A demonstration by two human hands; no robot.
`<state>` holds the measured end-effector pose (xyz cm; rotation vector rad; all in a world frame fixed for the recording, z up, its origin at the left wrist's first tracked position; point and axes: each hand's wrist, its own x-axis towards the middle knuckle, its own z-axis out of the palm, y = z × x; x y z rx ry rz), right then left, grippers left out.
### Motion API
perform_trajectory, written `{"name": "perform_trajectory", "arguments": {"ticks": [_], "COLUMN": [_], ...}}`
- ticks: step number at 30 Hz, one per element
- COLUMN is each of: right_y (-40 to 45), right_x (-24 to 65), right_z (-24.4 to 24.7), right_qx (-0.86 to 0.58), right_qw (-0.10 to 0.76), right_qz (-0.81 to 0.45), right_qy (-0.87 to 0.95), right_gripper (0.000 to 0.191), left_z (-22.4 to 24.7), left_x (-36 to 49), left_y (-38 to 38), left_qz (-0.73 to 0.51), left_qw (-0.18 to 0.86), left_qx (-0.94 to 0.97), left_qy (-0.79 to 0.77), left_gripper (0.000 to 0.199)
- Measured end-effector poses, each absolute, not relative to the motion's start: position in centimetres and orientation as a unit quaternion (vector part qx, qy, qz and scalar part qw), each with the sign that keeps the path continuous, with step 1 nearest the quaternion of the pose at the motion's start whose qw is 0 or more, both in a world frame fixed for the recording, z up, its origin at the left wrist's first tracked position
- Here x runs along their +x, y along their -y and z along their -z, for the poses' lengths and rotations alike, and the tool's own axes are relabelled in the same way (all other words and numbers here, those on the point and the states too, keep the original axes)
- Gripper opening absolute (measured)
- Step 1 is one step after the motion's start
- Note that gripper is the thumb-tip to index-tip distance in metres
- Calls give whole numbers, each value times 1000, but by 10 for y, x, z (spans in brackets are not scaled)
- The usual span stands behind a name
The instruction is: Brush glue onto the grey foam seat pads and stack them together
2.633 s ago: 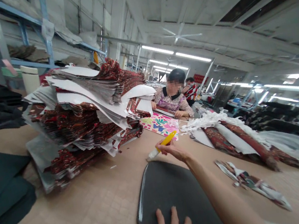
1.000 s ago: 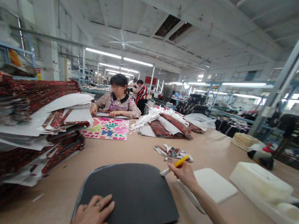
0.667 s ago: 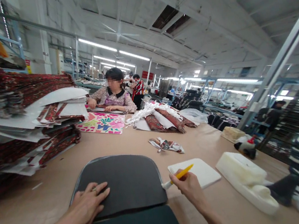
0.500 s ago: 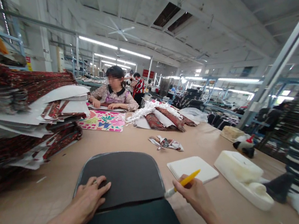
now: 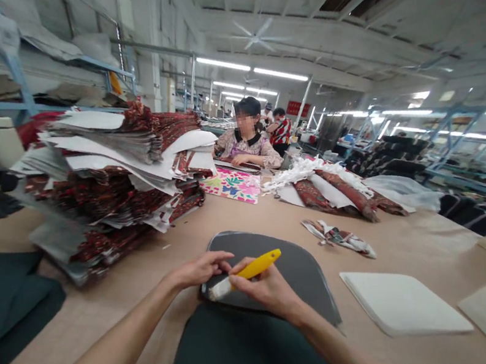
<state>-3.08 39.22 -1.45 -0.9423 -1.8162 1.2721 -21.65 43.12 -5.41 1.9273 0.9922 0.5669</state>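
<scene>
Right hand (image 5: 262, 284) was wrapped round a yellow-handled, pale-bristled brush (image 5: 257, 265), its tip near the left corner of the rounded, flat dark-grey panel (image 5: 297, 266) on the brown table (image 5: 401, 236); left hand (image 5: 206, 268) was half curled at the panel's edge, grip unclear. Brushing seemed underway, coverage impossible to tell.

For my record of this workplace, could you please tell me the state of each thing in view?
Brush: gripped in the right hand, bristles pointing left.
Dark panel: lying flat, partly hidden.
Left hand: at the panel's left edge, fingers partly bent.
White pad: lying flat.
Fabric scrap: crumpled.
Stack of sheets: piled unevenly.
Patterned fabric: rolled.
Tube lights: lit.
Ceiling fan: turning or stopped, cannot tell.
</scene>
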Motion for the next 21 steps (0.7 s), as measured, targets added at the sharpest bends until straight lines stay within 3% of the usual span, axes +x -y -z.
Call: {"name": "perform_trajectory", "arguments": {"ticks": [8, 21], "right_y": [-408, -391], "right_x": [-28, 79], "right_z": [21, 9], "right_qx": [-367, -473], "right_qw": [317, 276], "right_qz": [-477, -419], "right_qy": [733, 724], "right_gripper": [10, 5], "left_z": [68, 57], "left_x": [-217, -216], "left_y": [-442, -436], "left_qz": [-235, -196], "left_qw": [449, 427], "left_qx": [766, 769], "left_qy": [-396, -433], "left_gripper": [43, 50]}}
